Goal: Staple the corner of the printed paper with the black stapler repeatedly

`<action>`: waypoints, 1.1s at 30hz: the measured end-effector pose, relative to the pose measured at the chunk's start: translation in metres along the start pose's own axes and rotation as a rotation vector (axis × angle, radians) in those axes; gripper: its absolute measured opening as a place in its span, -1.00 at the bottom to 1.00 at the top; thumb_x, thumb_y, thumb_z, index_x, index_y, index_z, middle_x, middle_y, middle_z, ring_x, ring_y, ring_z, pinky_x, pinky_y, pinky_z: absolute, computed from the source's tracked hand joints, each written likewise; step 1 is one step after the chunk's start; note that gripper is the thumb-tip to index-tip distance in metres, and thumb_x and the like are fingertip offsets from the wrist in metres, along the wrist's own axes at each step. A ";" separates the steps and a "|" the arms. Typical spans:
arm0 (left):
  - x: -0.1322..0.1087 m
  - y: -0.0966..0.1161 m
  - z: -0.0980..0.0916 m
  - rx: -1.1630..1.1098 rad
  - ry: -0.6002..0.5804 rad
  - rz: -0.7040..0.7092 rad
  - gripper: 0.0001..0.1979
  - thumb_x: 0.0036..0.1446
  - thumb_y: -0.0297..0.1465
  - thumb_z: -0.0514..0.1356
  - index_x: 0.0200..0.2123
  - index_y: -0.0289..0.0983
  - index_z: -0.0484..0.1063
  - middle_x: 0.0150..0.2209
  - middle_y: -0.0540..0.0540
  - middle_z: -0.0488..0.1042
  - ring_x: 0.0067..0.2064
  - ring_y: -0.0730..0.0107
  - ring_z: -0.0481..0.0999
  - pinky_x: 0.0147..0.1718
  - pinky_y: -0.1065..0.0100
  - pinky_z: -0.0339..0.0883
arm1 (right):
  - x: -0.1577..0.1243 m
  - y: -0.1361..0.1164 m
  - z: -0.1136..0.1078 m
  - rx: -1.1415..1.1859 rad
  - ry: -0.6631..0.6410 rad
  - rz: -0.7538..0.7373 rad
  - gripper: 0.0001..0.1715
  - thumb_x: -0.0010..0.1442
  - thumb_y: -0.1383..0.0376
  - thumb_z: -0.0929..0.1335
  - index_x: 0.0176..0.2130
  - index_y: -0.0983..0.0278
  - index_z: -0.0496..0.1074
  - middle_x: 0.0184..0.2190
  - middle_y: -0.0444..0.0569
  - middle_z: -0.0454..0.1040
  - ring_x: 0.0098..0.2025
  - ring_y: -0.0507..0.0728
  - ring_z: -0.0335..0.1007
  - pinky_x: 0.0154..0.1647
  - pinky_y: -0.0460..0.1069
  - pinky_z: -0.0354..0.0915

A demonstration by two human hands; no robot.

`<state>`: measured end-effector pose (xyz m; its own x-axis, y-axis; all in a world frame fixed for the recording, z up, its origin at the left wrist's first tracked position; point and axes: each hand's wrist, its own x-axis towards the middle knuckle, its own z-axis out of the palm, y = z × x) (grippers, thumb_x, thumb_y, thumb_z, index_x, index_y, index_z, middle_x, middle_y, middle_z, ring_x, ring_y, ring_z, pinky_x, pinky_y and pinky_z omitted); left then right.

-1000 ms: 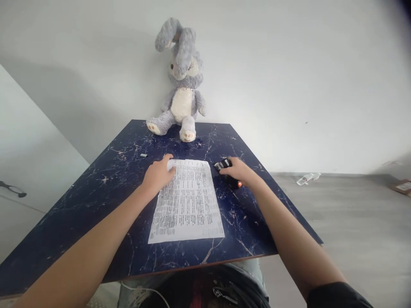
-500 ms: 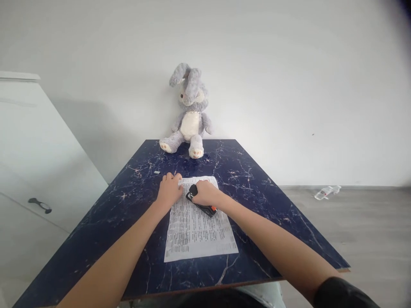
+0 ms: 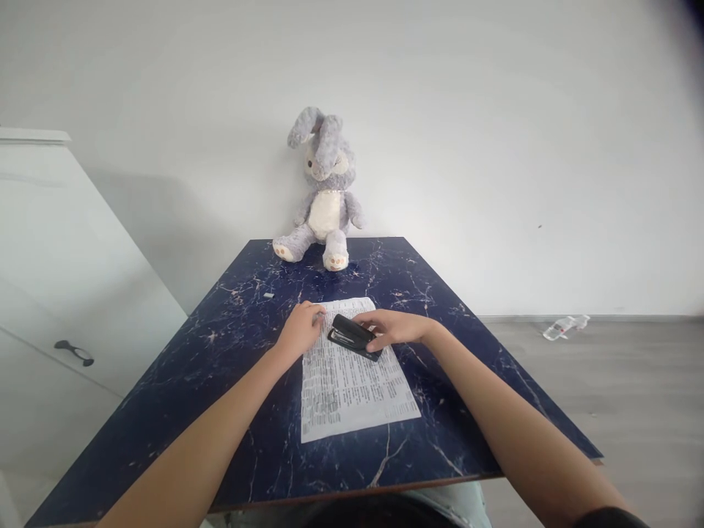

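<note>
A printed sheet of paper (image 3: 355, 381) lies in the middle of the dark blue marbled table (image 3: 231, 345). My left hand (image 3: 300, 330) rests with curled fingers on the sheet's top left corner, pinning it down. My right hand (image 3: 393, 326) grips a black stapler (image 3: 352, 335) by its right end, thumb and fingers around it. The stapler sits on the upper part of the sheet, its front end pointing toward my left hand.
A grey plush rabbit (image 3: 322, 194) sits at the table's far edge against the white wall. A small pale scrap (image 3: 268, 295) lies on the table's left part. A white cabinet (image 3: 49, 257) stands to the left. A plastic bottle (image 3: 566, 326) lies on the floor at right.
My right hand picked up the stapler from the table right of the sheet and brought it left onto the sheet's top. My left hand stayed on the corner. The camera view shifted.
</note>
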<state>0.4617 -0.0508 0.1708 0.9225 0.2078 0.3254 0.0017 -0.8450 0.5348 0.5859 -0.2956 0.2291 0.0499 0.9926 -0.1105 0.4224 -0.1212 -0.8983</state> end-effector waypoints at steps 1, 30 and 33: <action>0.001 0.000 0.000 -0.102 0.043 -0.043 -0.73 0.25 -0.40 0.11 -0.16 -0.23 0.62 -0.09 -0.20 0.58 0.00 0.02 0.53 0.09 0.05 0.32 | -0.003 0.006 -0.004 0.073 -0.045 -0.028 -0.32 0.16 0.10 0.52 0.18 0.27 0.41 0.09 0.09 0.48 0.10 0.25 0.42 0.07 0.09 0.35; 0.008 0.006 -0.004 -1.688 -0.010 -0.661 -0.58 0.42 -0.16 0.06 -0.19 -0.39 0.54 -0.27 -0.27 0.60 -0.29 0.24 0.61 -0.26 0.27 0.47 | 0.040 0.009 0.058 -1.200 0.613 -0.266 -0.26 0.23 0.64 0.22 0.31 0.26 0.28 0.29 0.15 0.33 0.29 0.37 0.24 0.20 0.27 0.37; 0.009 0.006 0.001 -1.682 -0.023 -0.642 -0.75 0.38 -0.32 0.16 -0.21 -0.39 0.54 -0.33 -0.21 0.58 -0.34 0.30 0.58 -0.31 0.32 0.45 | 0.043 0.009 0.058 -1.325 0.604 -0.263 -0.38 0.32 0.60 0.20 0.27 0.26 0.34 0.27 0.15 0.37 0.30 0.38 0.24 0.17 0.24 0.40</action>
<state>0.4701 -0.0547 0.1763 0.9404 0.2486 -0.2321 -0.0153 0.7126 0.7014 0.5397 -0.2536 0.1916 0.0630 0.8759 0.4784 0.9612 -0.1823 0.2071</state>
